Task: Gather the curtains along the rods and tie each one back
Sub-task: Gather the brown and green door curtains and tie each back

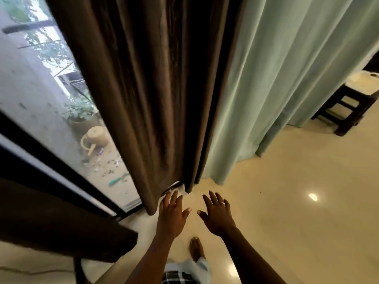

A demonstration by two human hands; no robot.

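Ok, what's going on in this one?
A person stands by a glass door, with both arms stretched toward the brown curtain. It hangs bunched in folds beside a pale green curtain. The left hand and the right hand are open with fingers spread, low near the brown curtain's hem, and neither grips any cloth. No tie shows round the brown curtain.

A home's living space: floor-length brown curtain (155, 89) at 12 o'clock, pale green curtain (276, 78) at 1, glossy cream floor (297, 222), dark wooden stool (346, 111) at 2. At 10, a glass door (41, 99) shows a yard with a potted plant (82, 113) and a watering can (95, 139).
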